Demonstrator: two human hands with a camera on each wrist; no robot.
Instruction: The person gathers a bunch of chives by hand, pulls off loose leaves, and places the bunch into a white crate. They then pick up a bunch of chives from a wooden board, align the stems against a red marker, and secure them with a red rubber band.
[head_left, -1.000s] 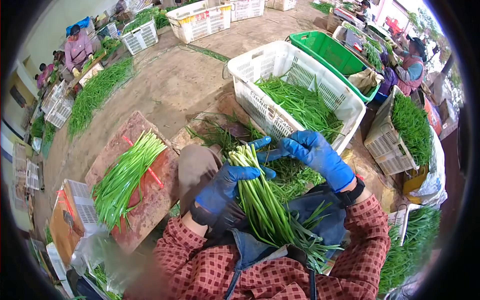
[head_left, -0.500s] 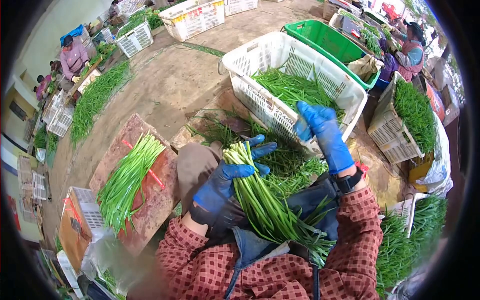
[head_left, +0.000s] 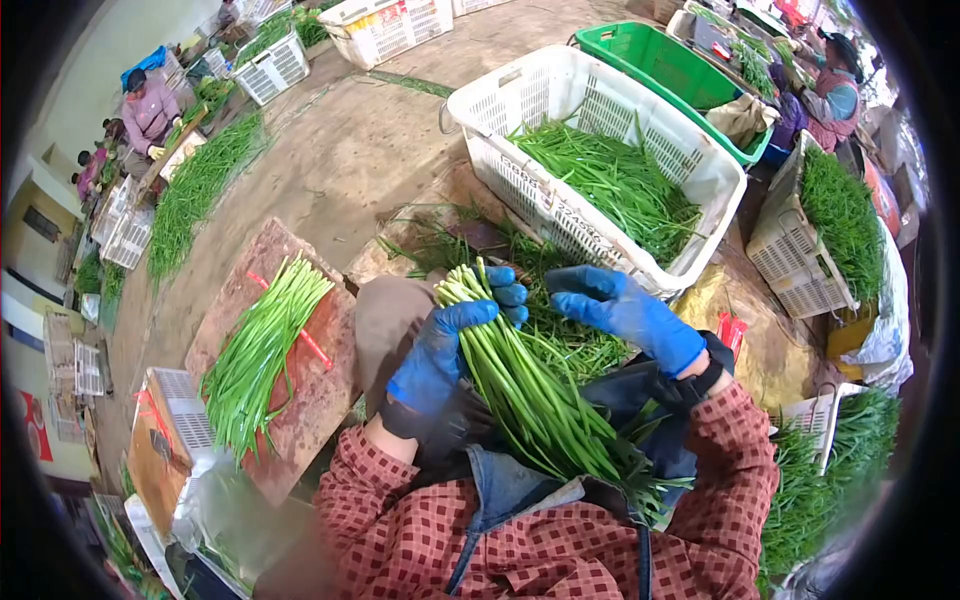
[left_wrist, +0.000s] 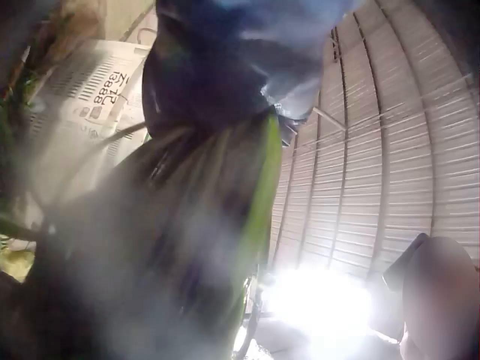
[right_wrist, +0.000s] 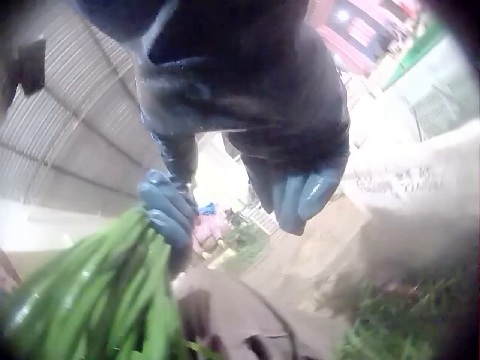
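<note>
A bunch of garlic chives lies slantwise across the lap, pale stem ends up and leafy ends down to the right. Round its stems, near the pale end, my blue-gloved left hand keeps its grip. My right hand, gloved too, hovers to the right of the stems with fingers loosely bent and thumb apart. Between that hand and the left fingers, a gap shows in the right wrist view. The left wrist view has the glove above blurred leaves.
Ahead stands a white crate with loose chives, a green crate behind it. On the left, another bunch rests over a red strip on a board. Filled crates line the right side. Other people sit farther off.
My right hand moved from beside the stem ends up and right toward the crate, then back down beside the bunch. The left hand kept its hold, shifting slightly left.
</note>
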